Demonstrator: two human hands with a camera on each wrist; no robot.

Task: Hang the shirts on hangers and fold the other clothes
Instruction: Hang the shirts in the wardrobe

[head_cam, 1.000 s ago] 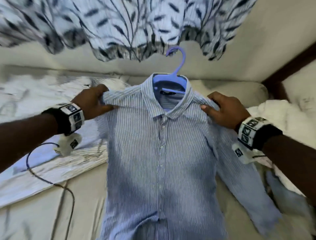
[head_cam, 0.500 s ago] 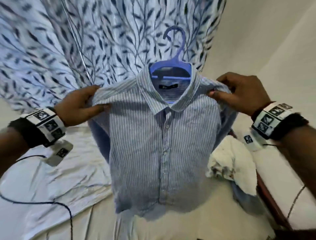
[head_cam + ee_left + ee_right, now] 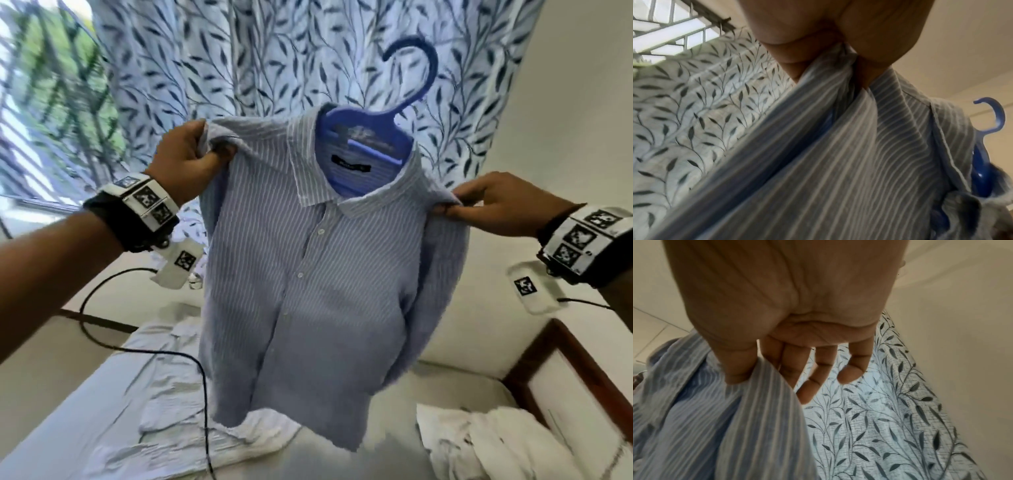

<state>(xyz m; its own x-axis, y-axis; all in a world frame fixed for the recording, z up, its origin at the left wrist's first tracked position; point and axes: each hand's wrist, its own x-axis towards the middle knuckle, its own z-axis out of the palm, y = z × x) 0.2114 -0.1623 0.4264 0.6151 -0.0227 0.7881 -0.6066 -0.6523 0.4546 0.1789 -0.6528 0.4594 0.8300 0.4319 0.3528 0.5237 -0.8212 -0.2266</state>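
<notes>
A blue striped shirt [image 3: 308,274] hangs in the air on a blue plastic hanger [image 3: 404,102], whose hook sticks up above the collar. My left hand [image 3: 191,161] grips the shirt's left shoulder with curled fingers; the left wrist view shows the striped shirt cloth [image 3: 838,162] bunched in that left hand [image 3: 838,53] and the hanger hook [image 3: 995,118] at the right. My right hand [image 3: 486,202] pinches the other shoulder between thumb and forefinger. In the right wrist view, that right hand [image 3: 760,363] pinches the shirt [image 3: 715,426] with its other fingers loose.
A leaf-patterned curtain [image 3: 274,51] hangs behind the shirt, with a barred window [image 3: 51,102] at the left. Below lie a white sheet [image 3: 102,428] on the bed, a crumpled white garment [image 3: 496,442] at the right and a wooden bed frame [image 3: 565,359]. A black cable [image 3: 202,377] trails down.
Both hands have lifted the shirt on its hanger up off the bed and hold it tilted in front of the curtain. The view has swung upward.
</notes>
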